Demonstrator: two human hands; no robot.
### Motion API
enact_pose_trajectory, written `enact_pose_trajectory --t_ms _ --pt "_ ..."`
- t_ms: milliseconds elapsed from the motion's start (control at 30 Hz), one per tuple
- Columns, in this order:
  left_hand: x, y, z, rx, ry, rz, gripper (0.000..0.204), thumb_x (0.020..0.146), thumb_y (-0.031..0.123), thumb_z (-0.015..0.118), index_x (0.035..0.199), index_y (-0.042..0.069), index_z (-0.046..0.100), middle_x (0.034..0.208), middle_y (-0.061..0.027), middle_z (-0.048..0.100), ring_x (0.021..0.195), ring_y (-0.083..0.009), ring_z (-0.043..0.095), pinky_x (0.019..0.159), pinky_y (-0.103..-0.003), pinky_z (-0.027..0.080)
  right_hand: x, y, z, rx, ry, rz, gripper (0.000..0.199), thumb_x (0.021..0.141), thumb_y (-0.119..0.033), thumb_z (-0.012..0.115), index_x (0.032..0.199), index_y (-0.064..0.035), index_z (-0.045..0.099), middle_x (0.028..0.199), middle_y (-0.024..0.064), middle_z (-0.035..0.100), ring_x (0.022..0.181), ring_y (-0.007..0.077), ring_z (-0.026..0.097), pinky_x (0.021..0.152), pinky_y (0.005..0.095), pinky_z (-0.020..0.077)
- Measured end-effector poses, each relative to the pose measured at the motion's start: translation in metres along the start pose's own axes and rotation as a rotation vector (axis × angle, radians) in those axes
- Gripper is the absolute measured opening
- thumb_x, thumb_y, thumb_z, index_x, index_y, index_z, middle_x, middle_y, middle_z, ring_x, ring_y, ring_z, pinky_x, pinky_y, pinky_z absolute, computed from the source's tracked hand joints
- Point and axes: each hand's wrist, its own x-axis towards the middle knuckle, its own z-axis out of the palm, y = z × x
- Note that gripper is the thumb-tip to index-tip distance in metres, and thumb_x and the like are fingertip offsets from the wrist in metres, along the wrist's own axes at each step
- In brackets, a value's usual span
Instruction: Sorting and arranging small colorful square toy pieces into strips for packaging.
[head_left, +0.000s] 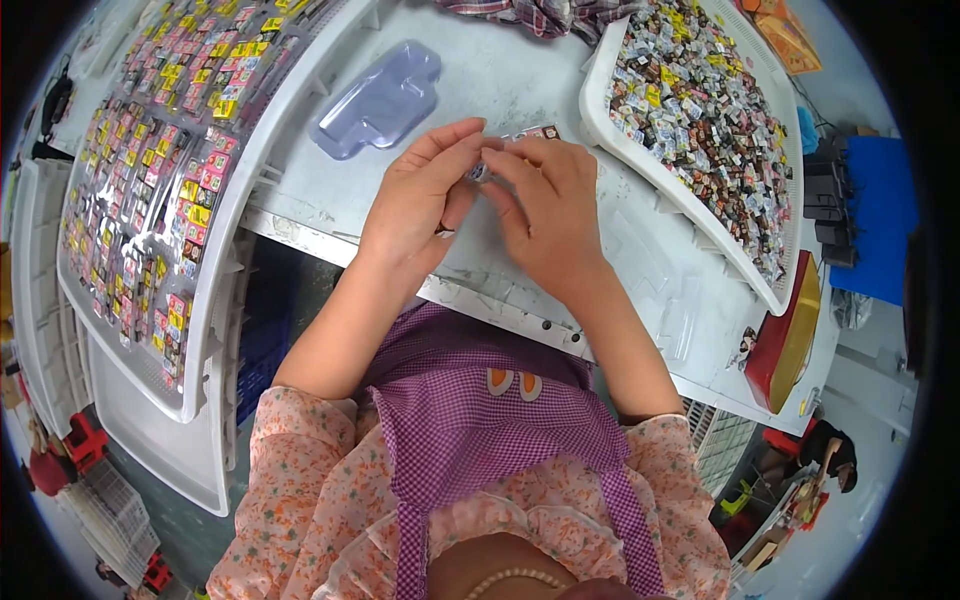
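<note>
1. The left hand (418,205) and right hand (545,205) meet fingertip to fingertip, pinching a small silvery piece (479,172).
2. The piece is mostly hidden; its axis cannot be told.
3. It sits just right of the clear plastic blister shell (380,100).
4. A white tray of small packets (600,120) lies further right of that shell.

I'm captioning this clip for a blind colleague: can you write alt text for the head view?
Over a white worktable, the person's left hand and right hand pinch a small silvery piece between them. A white tray of loose tiny colourful packets lies right, a clear moulded plastic blister shell left.
</note>
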Motion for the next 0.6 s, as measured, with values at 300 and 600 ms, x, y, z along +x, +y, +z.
enact_pose_trajectory --t_ms 300,600 --pt "-0.01 0.007 0.007 0.149 -0.098 -0.052 0.041 0.099 0.024 0.045 0.13 -0.002 0.048 0.081 -0.0023 0.06 0.049 -0.006 0.038 0.043 -0.02 0.031 0.006 -0.006 0.01 0.046 0.117 -0.014 0.035 0.068 0.001 0.068 0.101 -0.0079 0.06 0.096 0.0045 0.061 0.089 0.0251 0.055 0.085 0.0385 0.0387" --pt "-0.004 0.008 -0.028 0.787 -0.018 0.331 0.03 0.095 0.013 0.05 0.122 0.004 0.059 0.106 -0.0072 0.063 0.077 -0.0149 0.062 0.058 -0.025 0.048 0.014 0.002 -0.006 0.227 0.186 0.401 0.018 0.074 0.003 0.065 0.09 -0.0052 0.065 0.087 0.0076 0.063 0.082 0.0221 0.058 0.083 0.0315 0.0422"
